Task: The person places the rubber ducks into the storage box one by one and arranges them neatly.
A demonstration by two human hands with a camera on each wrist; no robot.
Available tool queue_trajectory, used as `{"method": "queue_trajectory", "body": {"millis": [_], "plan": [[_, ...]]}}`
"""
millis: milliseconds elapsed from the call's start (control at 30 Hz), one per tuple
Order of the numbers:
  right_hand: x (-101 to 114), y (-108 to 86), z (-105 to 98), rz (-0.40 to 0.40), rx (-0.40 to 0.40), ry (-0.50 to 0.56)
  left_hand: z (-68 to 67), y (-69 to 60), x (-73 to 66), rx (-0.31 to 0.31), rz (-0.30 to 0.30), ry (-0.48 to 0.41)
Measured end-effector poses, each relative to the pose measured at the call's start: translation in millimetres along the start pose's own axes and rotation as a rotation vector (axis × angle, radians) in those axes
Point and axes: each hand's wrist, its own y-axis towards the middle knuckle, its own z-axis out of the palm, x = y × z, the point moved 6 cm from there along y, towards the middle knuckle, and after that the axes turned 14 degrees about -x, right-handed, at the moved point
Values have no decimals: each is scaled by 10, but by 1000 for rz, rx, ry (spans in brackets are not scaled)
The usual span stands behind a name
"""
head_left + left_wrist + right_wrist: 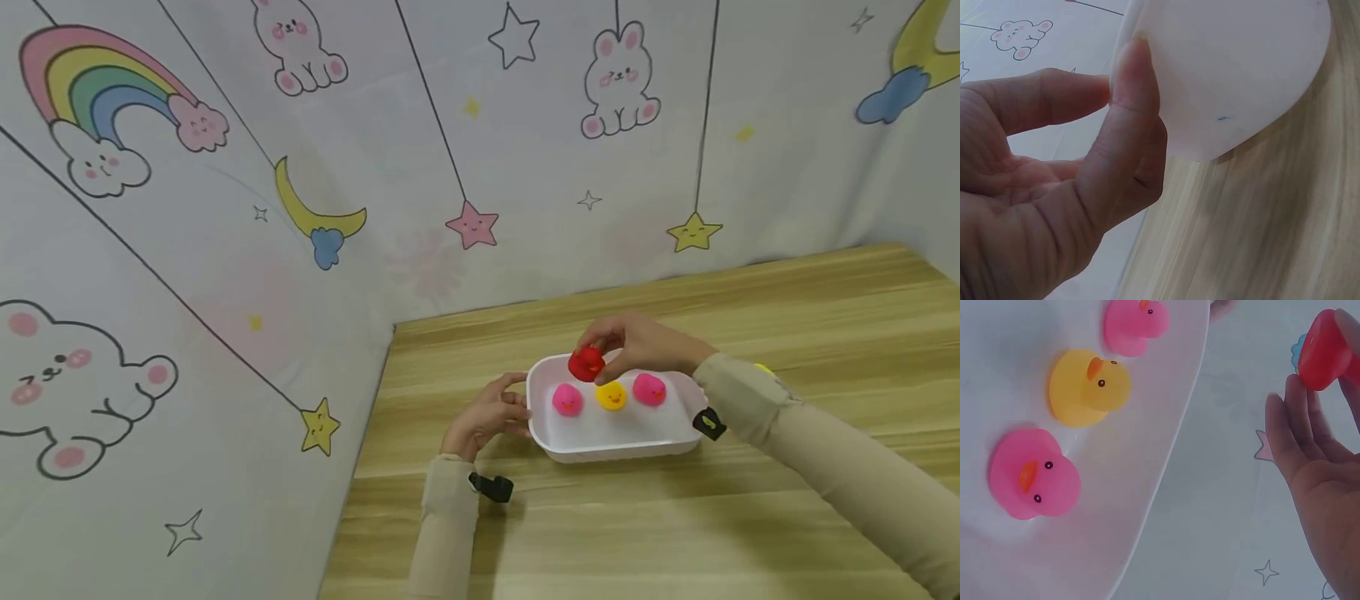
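A white plastic tub (618,433) stands on the table with two pink rubber ducks (567,401) (649,389) and a yellow rubber duck (611,396) in a row inside it. At the tub's left end my left hand (491,415) holds the wall; the left wrist view shows curled fingers (1138,72) against its outside. Above the tub's far side, my right hand (648,343) pinches a red rubber duck (587,364) between thumb and fingers. The right wrist view shows the red duck's smooth underside, while its face is hidden.
Something yellow (763,368) on the table is mostly hidden behind the right sleeve (750,400). The wood-grain table (585,533) meets a printed cloth wall (540,275) at the back and left. A black wrist strap (491,487) sits on the left sleeve.
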Motion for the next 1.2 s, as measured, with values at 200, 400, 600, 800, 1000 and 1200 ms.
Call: {"method": "queue_trajectory", "body": {"millis": [200,400,600,800,1000,1200], "plan": [[-88,97,203,20,72,-56,-8,6,16,2,-2,-17],[-168,159,384,21,144,-113,0,7,4,3,-5,-14],[-143,174,556,-32,217,-165,-1,3,9,-2,-7,-22],[-116,153,689,-52,277,-258,-2,13,4,1,3,-24],[-109,162,783,-147,310,-403,-8,7,-16,2,4,-22],[-95,165,876,-211,356,-531,-1,9,2,-1,6,-22]]}}
